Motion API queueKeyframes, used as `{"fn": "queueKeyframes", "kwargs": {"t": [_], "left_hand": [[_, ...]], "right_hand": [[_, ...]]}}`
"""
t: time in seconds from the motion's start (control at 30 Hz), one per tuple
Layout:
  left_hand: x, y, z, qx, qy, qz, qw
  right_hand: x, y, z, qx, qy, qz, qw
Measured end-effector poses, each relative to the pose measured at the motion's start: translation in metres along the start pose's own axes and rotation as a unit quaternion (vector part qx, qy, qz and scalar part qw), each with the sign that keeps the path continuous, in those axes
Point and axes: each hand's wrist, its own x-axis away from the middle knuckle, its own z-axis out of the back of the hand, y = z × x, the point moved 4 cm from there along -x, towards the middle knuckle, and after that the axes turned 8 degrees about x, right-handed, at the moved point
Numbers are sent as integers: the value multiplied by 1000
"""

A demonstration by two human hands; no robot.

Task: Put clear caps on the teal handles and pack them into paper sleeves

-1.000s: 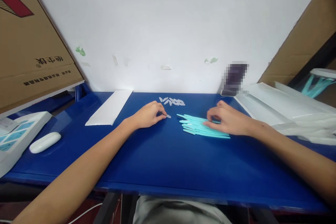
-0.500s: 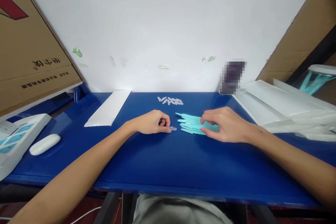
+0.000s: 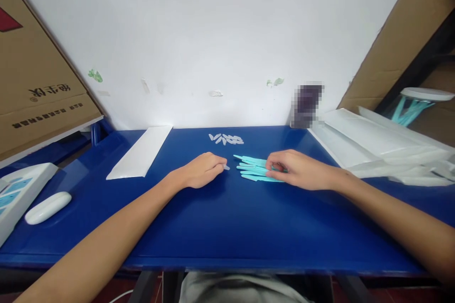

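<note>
Several thin turquoise plastic sticks [image 3: 250,167] lie fanned out on the blue table [image 3: 227,227]. My right hand [image 3: 297,169] rests on their right ends, fingers curled and pinching one of them. Just left of the sticks, my left hand [image 3: 204,169] is closed, pinching a small clear plastic cap [image 3: 226,167] at its fingertips. A little heap of several more clear caps [image 3: 226,139] sits farther back near the wall.
A white flat strip [image 3: 141,153] lies at the back left. A white mouse [image 3: 47,207] and a white device [image 3: 16,191] sit far left under a cardboard box [image 3: 33,90]. White flat packets [image 3: 377,144] are stacked right, beside a blurred dark object [image 3: 305,104].
My right hand slid left along the turquoise sticks and closed on one. My left hand kept the clear cap pinched and stayed just left of the stick tips.
</note>
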Motion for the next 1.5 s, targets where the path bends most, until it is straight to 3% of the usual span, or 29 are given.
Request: {"fn": "queueKeyframes", "kwargs": {"t": [0.1, 0.33, 0.53, 0.87, 1.23, 1.5], "left_hand": [[-1, -1, 0, -7, -2, -2, 1000], [-1, -11, 6, -90, 7, 10, 996], [-2, -13, 4, -77, 22, -16, 997], [-6, -11, -2, -33, 41, -27, 998], [-4, -13, -1, -21, 33, -11, 999], [-4, -8, -3, -36, 37, -17, 999]], "right_hand": [[0, -2, 2, 19, 47, 12, 999], [3, 0, 4, 65, 76, 39, 994], [5, 7, 7, 53, 148, 34, 987], [0, 0, 1, 15, 139, -19, 990], [1, -2, 4, 50, 134, 1, 990], [2, -7, 7, 70, 170, -8, 983]]}}
